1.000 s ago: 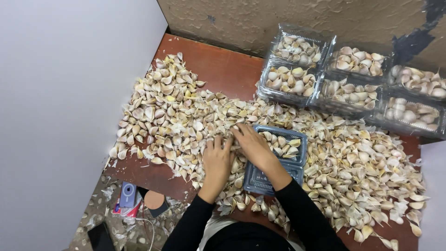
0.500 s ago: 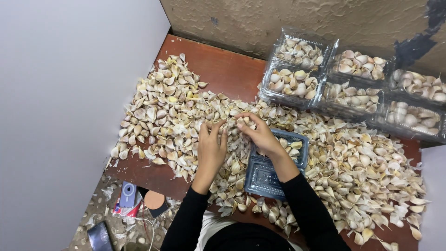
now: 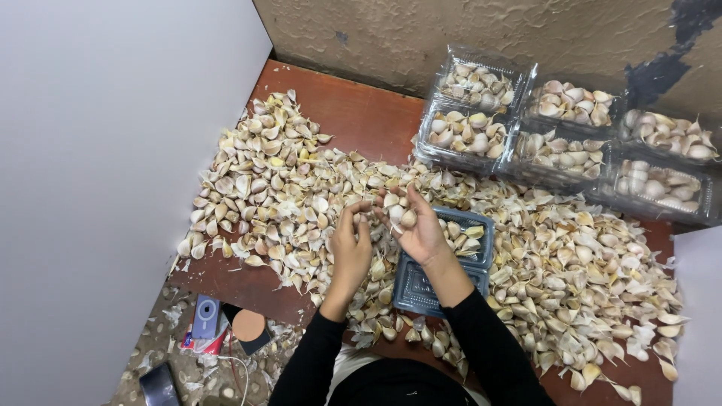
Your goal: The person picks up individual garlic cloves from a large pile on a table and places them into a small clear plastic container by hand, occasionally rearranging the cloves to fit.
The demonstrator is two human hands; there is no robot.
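Observation:
A wide heap of garlic cloves (image 3: 286, 188) covers a red-brown table top (image 3: 361, 113). My right hand (image 3: 415, 225) is raised palm up above the heap and cups a few garlic cloves (image 3: 398, 212). My left hand (image 3: 352, 242) is right beside it, fingers curled and pinched together near those cloves; whether it holds one I cannot tell. Under my right wrist sits an open clear plastic tray (image 3: 444, 263) with some cloves in its far half.
Several clear plastic trays filled with garlic (image 3: 556, 135) stand at the back right against a rough wall. A white panel (image 3: 113, 150) borders the left. On the floor at lower left lie a small device (image 3: 204, 316), a round disc (image 3: 248, 327) and a phone (image 3: 159, 385).
Both hands rose off the heap and the tray. My right hand turned palm up with cloves in it, and my left hand closed in beside it.

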